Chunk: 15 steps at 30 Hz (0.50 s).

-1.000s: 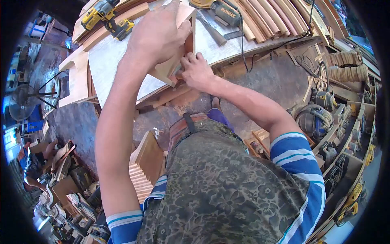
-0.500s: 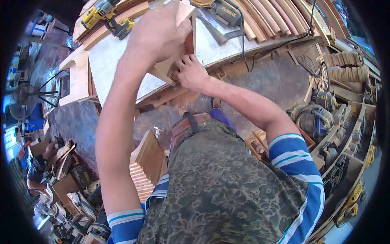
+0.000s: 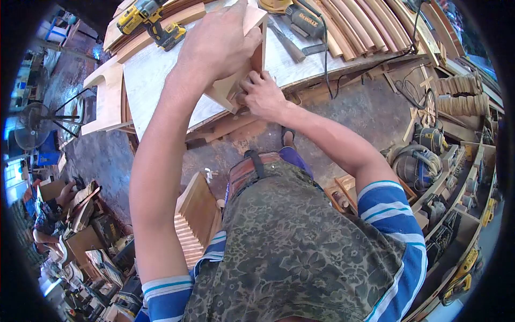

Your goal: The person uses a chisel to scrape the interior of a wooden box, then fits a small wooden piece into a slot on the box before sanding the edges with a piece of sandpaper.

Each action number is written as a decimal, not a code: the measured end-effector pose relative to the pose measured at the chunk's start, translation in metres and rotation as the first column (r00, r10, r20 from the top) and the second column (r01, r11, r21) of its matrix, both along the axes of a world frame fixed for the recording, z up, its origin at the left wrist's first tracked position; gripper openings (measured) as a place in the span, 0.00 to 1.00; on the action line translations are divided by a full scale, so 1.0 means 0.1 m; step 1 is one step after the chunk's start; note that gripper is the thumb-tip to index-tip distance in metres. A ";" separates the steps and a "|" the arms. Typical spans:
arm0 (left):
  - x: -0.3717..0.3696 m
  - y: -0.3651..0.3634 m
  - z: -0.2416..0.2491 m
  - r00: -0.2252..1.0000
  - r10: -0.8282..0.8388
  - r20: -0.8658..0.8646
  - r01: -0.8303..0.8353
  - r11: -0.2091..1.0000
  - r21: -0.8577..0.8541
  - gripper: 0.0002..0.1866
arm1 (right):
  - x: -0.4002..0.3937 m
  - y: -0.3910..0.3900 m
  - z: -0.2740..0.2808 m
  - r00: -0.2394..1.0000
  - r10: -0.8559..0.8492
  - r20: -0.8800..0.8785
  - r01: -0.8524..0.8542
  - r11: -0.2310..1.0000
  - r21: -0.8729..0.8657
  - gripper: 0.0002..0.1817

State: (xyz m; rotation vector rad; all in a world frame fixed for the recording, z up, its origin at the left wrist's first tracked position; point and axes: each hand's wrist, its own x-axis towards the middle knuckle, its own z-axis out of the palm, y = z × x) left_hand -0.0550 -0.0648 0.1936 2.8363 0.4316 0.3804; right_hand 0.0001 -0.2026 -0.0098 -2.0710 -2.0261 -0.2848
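An open, box-like piece of pale wooden boards (image 3: 261,24) stands on the white-topped workbench (image 3: 147,80), close to its front edge. My left hand (image 3: 220,45) reaches over its top, fingers bent down around a board; the fingertips are partly hidden. Lower down, my right hand (image 3: 263,96) has its fingers curled against the near end of the same wooden piece. Whether something small sits between those fingers cannot be seen. A chisel-like flat tool (image 3: 289,45) lies just right of the wooden piece.
A yellow cordless drill (image 3: 153,24) lies at the back left. A DeWalt power tool (image 3: 300,20) with a black cord sits at the back, beside stacked curved wooden strips (image 3: 365,27). Grooved wooden pieces (image 3: 196,220) stand below. A shop vacuum (image 3: 416,163) is at right.
The whole view has shifted slightly to the right. My left hand, blurred before, is now sharper over the wooden piece. Both hands keep nearly the same places on it.
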 end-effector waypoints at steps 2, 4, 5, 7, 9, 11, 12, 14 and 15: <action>-0.01 -0.02 0.00 1.000 -0.018 0.018 0.018 1.000 0.012 0.33 | 0.00 -0.01 0.08 1.000 -0.022 0.002 0.022 0.993 -0.116 0.11; 0.00 -0.07 0.05 1.000 0.004 -0.017 -0.004 1.000 0.002 0.33 | -0.10 0.08 0.04 0.999 -0.044 0.023 0.046 0.994 -0.098 0.12; 0.01 -0.07 0.07 1.000 -0.006 -0.019 0.006 1.000 0.008 0.33 | -0.15 0.10 0.01 0.997 -0.062 0.035 0.065 0.994 -0.087 0.13; 0.00 -0.08 0.07 0.998 0.045 -0.052 -0.047 0.998 -0.034 0.33 | -0.14 0.03 -0.04 0.994 -0.082 -0.073 0.079 0.996 -0.043 0.15; 0.01 -0.06 0.06 0.998 0.033 -0.048 -0.035 0.999 -0.034 0.33 | -0.12 0.05 -0.13 0.989 -0.084 -0.123 0.080 0.996 -0.036 0.15; 0.01 -0.05 0.06 0.999 0.030 -0.045 -0.031 0.999 -0.030 0.34 | -0.16 0.07 -0.17 0.989 -0.106 -0.100 0.105 0.994 -0.015 0.16; 0.02 -0.04 0.06 0.999 0.028 -0.036 -0.029 0.999 -0.027 0.34 | -0.15 0.09 -0.19 0.989 -0.125 -0.075 0.126 0.992 0.006 0.16; 0.01 -0.04 0.02 0.999 0.024 -0.038 -0.025 0.999 -0.026 0.34 | -0.06 0.07 -0.21 0.996 -0.071 -0.045 0.071 0.997 0.007 0.15; 0.00 -0.02 0.00 1.000 -0.002 -0.006 0.002 1.000 -0.014 0.34 | 0.00 0.06 -0.21 1.000 -0.015 -0.010 0.015 1.000 0.006 0.15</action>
